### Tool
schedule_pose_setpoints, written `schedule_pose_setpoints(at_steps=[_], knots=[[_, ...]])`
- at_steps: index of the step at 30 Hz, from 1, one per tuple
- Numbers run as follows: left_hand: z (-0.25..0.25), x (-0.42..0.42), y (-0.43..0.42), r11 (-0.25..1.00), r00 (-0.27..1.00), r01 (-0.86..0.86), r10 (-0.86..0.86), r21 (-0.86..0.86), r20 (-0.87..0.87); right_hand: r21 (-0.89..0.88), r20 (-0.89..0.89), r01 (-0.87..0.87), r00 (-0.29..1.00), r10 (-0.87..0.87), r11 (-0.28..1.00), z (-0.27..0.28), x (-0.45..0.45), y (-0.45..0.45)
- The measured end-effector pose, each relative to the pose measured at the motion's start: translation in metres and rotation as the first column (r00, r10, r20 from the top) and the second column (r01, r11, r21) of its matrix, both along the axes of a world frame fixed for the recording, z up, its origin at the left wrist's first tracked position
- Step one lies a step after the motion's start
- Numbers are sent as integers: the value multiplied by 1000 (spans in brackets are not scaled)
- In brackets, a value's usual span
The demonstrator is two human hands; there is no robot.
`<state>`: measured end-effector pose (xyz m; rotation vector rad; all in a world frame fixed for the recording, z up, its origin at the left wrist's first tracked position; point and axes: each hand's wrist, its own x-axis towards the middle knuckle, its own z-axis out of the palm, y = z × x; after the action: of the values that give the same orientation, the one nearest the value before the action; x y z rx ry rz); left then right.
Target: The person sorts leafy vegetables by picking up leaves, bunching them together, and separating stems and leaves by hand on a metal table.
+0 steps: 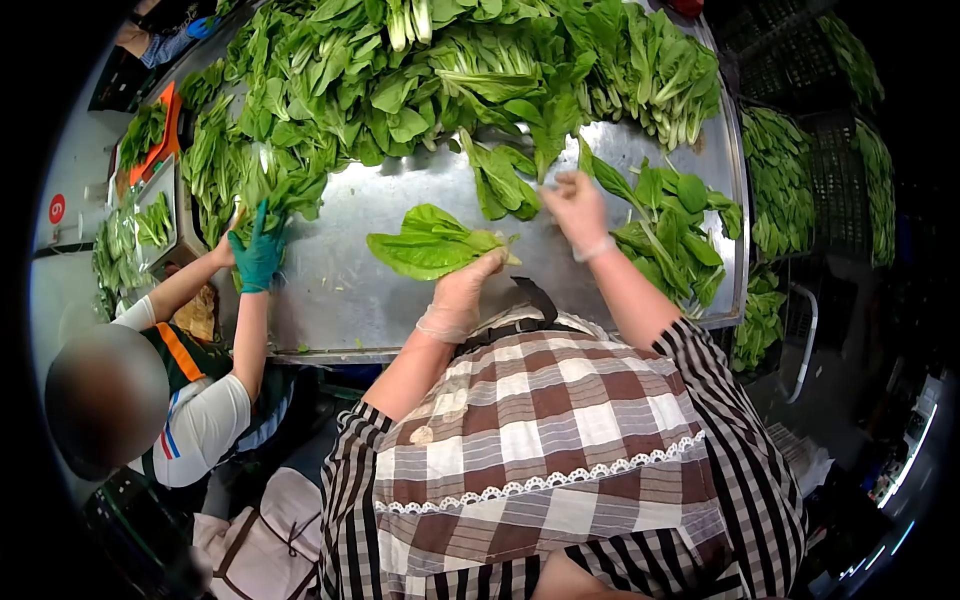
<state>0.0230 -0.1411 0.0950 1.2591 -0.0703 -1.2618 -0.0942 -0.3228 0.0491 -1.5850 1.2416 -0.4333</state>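
Observation:
My left hand [460, 297], in a clear glove, is closed round the root end of a small bunch of leafy greens [425, 243], its leaves pointing left over the metal table [345, 290]. To the right, my right hand [580, 212], also in a clear glove, has its fingers curled together above the table. A leaf [553, 135] comes down close to its fingertips; whether they grip it I cannot tell. Another bunch [500, 180] lies just left of that hand, and loose leaves [670, 235] lie to its right.
A large heap of greens [400, 95] covers the table's far side. At left a co-worker's teal-gloved hand [258, 252] touches greens; another person's blue glove [203, 27] shows at the far left corner. An orange tray [163, 140] stands left, crates of greens [780, 180] right.

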Motion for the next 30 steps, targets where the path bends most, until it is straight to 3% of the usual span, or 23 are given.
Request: schedule_pose_setpoints(at_steps=[2,5,8,11,15,20,26,30], knots=[[16,-3,-5,999,999,-51,51,-14,3,-263,-321,-135,946,46,955,-1,20,-17],[10,3,-3,998,998,-69,69,-9,-9,-87,-270,-177,952,148,980,-5,21,-26],[11,-1,0,999,999,-44,44,3,-25,307,232,-45,972,-29,951,-17,-4,-13],[7,-3,-2,1000,999,16,-16,0,-52,408,385,-78,918,-93,910,14,-24,11],[2,-3,-8,998,997,60,-62,-35,-46,493,486,-148,864,-130,857,41,-36,35],[4,-5,-11,993,997,73,-71,-89,32,463,531,-265,847,-25,846,49,-34,51],[17,-5,-10,992,997,73,-75,-100,-22,463,583,-381,811,48,800,49,-26,60],[18,-5,-11,989,997,35,-25,-141,77,455,582,-398,810,72,796,51,-25,64]])
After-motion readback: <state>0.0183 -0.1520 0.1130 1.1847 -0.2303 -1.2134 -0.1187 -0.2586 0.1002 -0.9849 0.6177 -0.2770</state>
